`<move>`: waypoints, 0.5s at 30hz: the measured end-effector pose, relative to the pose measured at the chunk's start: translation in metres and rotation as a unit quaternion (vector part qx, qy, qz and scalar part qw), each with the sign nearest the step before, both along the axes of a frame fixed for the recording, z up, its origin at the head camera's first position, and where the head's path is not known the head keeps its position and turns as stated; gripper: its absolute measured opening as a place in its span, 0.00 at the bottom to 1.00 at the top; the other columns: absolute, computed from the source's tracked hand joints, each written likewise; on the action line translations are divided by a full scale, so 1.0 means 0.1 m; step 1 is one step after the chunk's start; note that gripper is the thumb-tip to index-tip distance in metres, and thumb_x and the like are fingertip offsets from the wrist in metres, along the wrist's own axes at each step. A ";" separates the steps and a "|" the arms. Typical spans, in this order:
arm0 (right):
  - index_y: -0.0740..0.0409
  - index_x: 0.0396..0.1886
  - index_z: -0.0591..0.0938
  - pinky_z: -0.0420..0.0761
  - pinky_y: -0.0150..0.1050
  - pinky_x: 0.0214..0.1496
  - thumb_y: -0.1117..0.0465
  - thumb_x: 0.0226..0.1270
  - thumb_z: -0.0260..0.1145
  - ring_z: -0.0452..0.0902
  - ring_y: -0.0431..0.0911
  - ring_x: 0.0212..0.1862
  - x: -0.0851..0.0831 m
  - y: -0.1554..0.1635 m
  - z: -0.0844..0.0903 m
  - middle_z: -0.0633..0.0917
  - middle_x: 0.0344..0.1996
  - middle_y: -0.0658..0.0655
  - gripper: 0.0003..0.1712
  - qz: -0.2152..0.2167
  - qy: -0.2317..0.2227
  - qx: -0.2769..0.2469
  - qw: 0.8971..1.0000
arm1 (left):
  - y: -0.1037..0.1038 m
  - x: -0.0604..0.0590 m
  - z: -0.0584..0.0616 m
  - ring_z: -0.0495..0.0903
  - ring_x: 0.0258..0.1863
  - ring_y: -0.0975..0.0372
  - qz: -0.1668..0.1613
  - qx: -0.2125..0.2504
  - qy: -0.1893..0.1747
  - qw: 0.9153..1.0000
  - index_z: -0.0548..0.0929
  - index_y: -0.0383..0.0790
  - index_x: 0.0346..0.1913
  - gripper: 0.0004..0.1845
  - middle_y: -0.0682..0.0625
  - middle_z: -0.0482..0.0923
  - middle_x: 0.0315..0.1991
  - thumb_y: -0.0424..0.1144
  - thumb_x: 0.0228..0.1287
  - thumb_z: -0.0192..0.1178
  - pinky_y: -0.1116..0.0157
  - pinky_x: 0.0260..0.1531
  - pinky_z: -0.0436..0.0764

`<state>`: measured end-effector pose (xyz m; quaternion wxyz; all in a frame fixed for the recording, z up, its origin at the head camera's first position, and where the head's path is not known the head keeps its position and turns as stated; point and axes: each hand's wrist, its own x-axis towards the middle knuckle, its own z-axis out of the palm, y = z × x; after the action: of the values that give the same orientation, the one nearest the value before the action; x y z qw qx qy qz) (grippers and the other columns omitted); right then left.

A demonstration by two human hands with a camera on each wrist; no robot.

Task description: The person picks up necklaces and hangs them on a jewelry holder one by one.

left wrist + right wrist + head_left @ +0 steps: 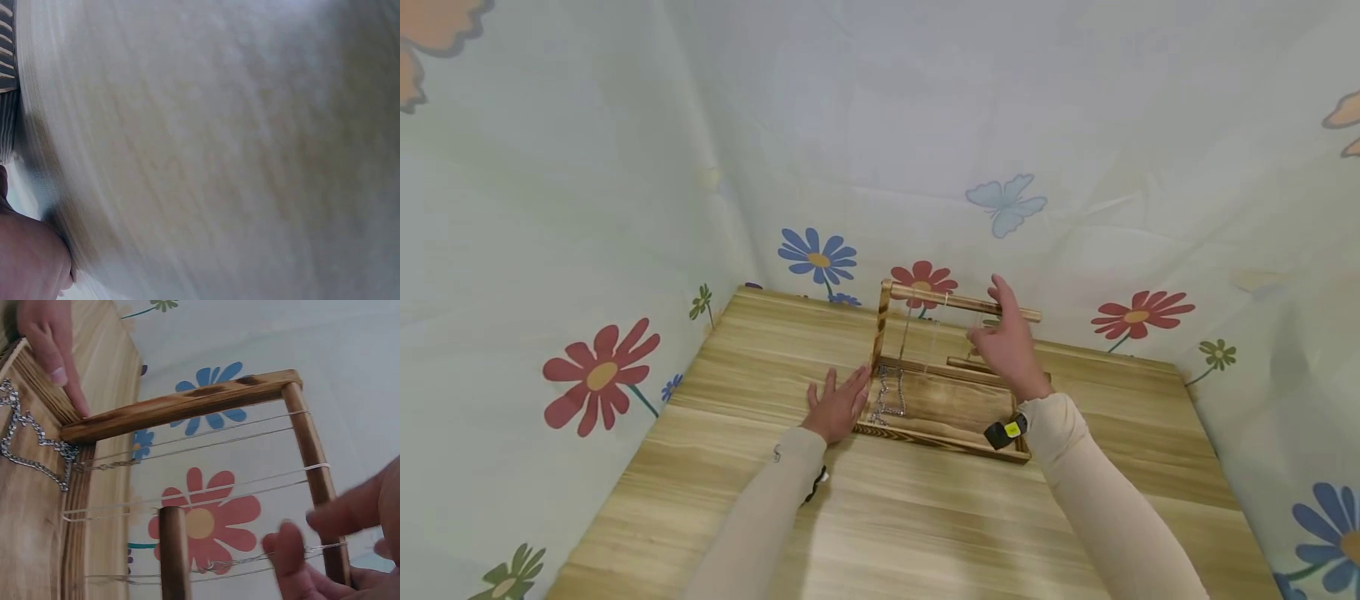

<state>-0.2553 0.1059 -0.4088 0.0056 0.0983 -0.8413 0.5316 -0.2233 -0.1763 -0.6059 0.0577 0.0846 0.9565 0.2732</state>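
A wooden jewelry stand (881, 329) has an upright post on the left, a top bar (925, 295) and a tray base (958, 404). Several thin necklaces hang from the bar. Silver chain (37, 465) lies in the tray's left end. With straightened fingers, my left hand (838, 407) touches the stand at the foot of the post. My right hand (1011, 350) is at the bar's right part, index finger extended and thumb spread away. In the right wrist view, its fingertips are beside the rightmost necklace (234, 559), with a gap between them.
A shorter wooden bar (977, 365) stands low at the tray's back right. The stand sits on a wood-grain table (910, 517). Flower-printed cloth (880, 142) surrounds the table's back and sides, close behind the stand.
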 end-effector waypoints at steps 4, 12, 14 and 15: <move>0.28 0.79 0.46 0.81 0.41 0.29 0.74 0.68 0.60 0.84 0.49 0.35 0.01 0.01 -0.03 0.56 0.77 0.48 0.54 -0.018 0.055 0.008 0.998 | 0.00 0.00 0.00 0.34 0.77 0.42 0.001 -0.004 0.000 1.000 0.47 0.61 0.80 0.28 0.59 0.48 0.79 0.55 0.82 0.32 0.33 0.68 0.32; 0.41 0.80 0.47 0.83 0.37 0.36 0.74 0.69 0.59 0.86 0.53 0.43 -0.03 0.01 0.14 0.62 0.75 0.50 0.49 -0.041 0.073 -0.034 0.996 | 0.00 0.03 0.06 0.36 0.77 0.41 0.003 0.001 0.006 1.000 0.49 0.60 0.80 0.28 0.58 0.50 0.79 0.53 0.82 0.33 0.33 0.68 0.34; 0.45 0.80 0.47 0.83 0.39 0.38 0.74 0.69 0.59 0.85 0.54 0.45 -0.02 0.01 0.15 0.61 0.75 0.52 0.48 -0.042 0.049 -0.035 0.997 | 0.02 0.04 0.06 0.36 0.77 0.41 0.003 -0.002 0.005 1.000 0.49 0.59 0.80 0.28 0.58 0.50 0.79 0.53 0.82 0.33 0.33 0.68 0.34; 0.46 0.80 0.47 0.83 0.40 0.40 0.73 0.69 0.59 0.84 0.54 0.47 -0.01 0.02 0.14 0.62 0.75 0.53 0.48 -0.045 0.040 -0.032 0.998 | 0.03 0.04 0.06 0.36 0.77 0.41 0.002 -0.004 0.006 1.000 0.49 0.59 0.80 0.28 0.58 0.50 0.79 0.53 0.82 0.33 0.33 0.68 0.34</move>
<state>-0.2561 0.1081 -0.3947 0.0665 0.0819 -0.8266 0.5528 -0.2196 -0.1735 -0.5994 0.0516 0.0837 0.9580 0.2694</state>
